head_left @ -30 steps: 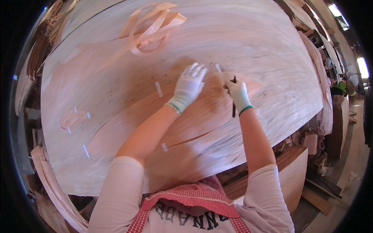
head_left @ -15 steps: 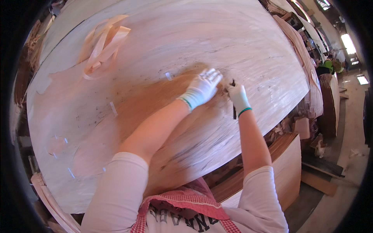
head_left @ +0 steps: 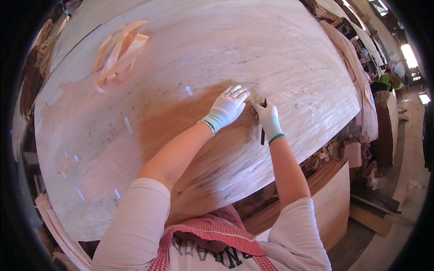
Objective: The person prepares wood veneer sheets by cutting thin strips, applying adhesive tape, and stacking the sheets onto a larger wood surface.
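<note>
A broad pale wood veneer sheet (head_left: 289, 63) lies before me. My left hand (head_left: 226, 109), in a white glove with a green-edged cuff, rests on it with fingers stretched out and nearly together. Just to its right, my gloved right hand (head_left: 270, 119) is closed around a slim dark knife-like tool (head_left: 263, 136), whose ends show above and below the fist. What looks like a thin clear strip (head_left: 252, 95) lies between the fingertips of both hands. Short shiny tape pieces (head_left: 188, 91) are on the sheet to the left.
A loose bundle of peach-coloured veneer ribbon (head_left: 120, 56) lies at the far left of the sheet. Beyond the right edge stand a stack of wood sheets (head_left: 332, 194) and more veneer (head_left: 361, 99). A person in a green top (head_left: 385, 81) is in the far right background.
My right hand, with the dark tool, has shifted left and slightly nearer to me. My left hand has also moved a little left and stays flat. The view has shifted slightly.
</note>
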`<state>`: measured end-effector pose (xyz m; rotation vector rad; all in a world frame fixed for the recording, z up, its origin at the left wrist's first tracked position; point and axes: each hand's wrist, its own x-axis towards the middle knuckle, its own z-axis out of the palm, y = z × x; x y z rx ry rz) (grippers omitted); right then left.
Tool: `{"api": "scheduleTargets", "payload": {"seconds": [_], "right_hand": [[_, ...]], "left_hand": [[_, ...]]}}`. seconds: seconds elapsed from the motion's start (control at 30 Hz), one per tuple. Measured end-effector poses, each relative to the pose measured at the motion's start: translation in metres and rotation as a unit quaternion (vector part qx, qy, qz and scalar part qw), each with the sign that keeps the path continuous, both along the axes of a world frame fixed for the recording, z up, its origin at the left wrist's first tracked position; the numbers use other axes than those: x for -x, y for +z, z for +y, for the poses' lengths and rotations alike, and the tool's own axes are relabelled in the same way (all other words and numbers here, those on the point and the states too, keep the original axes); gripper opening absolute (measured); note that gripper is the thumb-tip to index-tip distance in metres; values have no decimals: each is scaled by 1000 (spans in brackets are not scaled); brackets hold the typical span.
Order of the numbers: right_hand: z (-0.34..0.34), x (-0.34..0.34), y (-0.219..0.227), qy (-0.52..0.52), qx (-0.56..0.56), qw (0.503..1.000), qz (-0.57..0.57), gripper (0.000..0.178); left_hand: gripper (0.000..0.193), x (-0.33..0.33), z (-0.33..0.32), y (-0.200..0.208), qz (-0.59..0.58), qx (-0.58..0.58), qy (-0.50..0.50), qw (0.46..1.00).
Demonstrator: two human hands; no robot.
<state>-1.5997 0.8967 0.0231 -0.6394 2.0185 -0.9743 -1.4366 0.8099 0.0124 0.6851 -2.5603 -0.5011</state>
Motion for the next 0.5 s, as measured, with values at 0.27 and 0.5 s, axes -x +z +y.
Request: {"api": "scheduleTargets", "payload": {"seconds": [0.27,0.5], "right_hand": [[3,47,11,170,-88,836,515,30],[27,-65,27,200,47,979,0,23]], "left_hand": [[39,33,17,7,-143,103,-54,983],[21,-61,68,15,102,-39,128,986]]}}
